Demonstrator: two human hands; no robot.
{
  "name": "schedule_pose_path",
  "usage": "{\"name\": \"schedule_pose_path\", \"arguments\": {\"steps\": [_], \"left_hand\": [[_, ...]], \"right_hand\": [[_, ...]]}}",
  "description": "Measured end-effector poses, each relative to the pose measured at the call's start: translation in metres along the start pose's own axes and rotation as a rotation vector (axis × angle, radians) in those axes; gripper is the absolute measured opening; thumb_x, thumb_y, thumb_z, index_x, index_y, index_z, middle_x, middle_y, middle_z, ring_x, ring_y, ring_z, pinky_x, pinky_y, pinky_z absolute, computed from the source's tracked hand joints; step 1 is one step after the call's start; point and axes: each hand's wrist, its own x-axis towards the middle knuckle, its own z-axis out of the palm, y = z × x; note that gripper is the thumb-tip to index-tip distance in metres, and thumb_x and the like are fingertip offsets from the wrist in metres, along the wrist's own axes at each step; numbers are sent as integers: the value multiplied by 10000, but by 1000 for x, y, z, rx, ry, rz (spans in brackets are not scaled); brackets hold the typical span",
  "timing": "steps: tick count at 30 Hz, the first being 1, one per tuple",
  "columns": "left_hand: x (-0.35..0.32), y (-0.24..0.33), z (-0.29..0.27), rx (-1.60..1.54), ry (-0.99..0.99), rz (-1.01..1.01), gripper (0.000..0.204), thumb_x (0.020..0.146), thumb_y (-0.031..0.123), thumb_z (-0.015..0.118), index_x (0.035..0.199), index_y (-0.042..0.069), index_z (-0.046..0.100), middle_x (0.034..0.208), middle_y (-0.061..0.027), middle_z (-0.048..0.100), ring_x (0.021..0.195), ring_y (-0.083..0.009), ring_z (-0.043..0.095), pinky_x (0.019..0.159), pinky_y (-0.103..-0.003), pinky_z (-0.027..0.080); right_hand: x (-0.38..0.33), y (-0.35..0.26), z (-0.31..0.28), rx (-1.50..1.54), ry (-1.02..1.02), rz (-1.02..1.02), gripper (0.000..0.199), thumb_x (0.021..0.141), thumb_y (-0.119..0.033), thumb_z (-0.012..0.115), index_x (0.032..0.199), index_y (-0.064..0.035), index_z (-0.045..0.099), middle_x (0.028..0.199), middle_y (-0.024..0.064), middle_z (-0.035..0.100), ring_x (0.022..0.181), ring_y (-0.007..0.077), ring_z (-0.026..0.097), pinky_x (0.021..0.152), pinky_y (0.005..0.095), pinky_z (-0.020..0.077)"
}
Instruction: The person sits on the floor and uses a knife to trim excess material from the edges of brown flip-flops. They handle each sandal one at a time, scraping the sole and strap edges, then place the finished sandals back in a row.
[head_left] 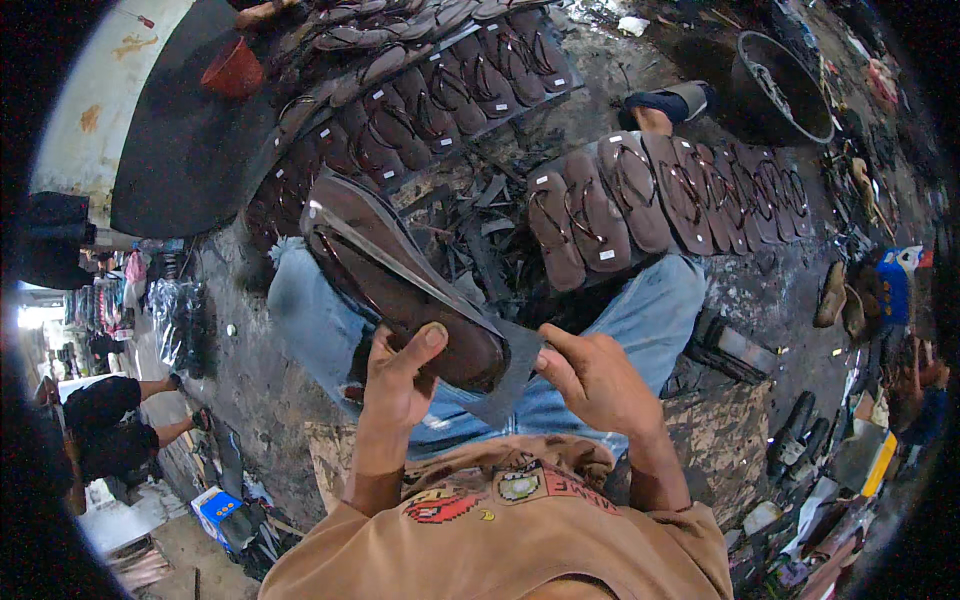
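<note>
In front of my lap is a dark brown thong sandal [390, 285], tilted, its toe end up and to the left. A grey sheet of sole material [512, 365] runs along its edge and sticks out past the heel. My left hand [402, 375] grips the sandal near the heel, thumb on top and fingers underneath. With thumb and forefinger my right hand [595, 380] pinches the grey sheet beside the heel. Whether the sheet is joined to the sandal all along cannot be seen.
Brown sandals [605, 195] lie in a row beyond my right knee. More sandals [440, 100] line a board at the far left. Dark scraps [490, 230] cover the floor between my legs. A black bucket [785, 90] stands far right; a red container [232, 68] is far left.
</note>
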Motion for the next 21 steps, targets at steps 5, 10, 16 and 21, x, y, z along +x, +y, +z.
{"name": "schedule_pose_path", "arguments": {"steps": [5,10,16,21], "left_hand": [[-4,3,-7,-14,-24,-7,434,822,25,782,1209,-12,589,1095,-117,708,1026,-248,703,949,-423,564],[-9,-4,-28,95,-147,-16,434,829,67,737,1229,-16,591,1119,-129,692,1018,-260,689,939,-420,555],[-18,4,13,-119,56,70,345,874,99,655,1212,45,607,1064,-67,672,960,-170,670,862,-340,561],[-19,2,14,92,190,139,383,992,396,605,1200,74,612,977,-48,683,869,-170,674,755,-336,549]], "right_hand": [[23,17,39,20,109,-165,278,1022,-333,549,1090,-65,583,745,235,638,716,464,623,631,538,460],[83,13,38,267,366,-93,240,1032,-295,538,1054,-57,562,759,226,640,662,457,616,571,479,461],[1,19,69,94,154,-52,198,1011,-253,588,1026,-59,551,702,204,613,639,429,627,559,478,455],[5,16,86,76,165,22,227,998,-279,602,1057,-62,569,715,211,636,670,448,641,587,513,467]]}}
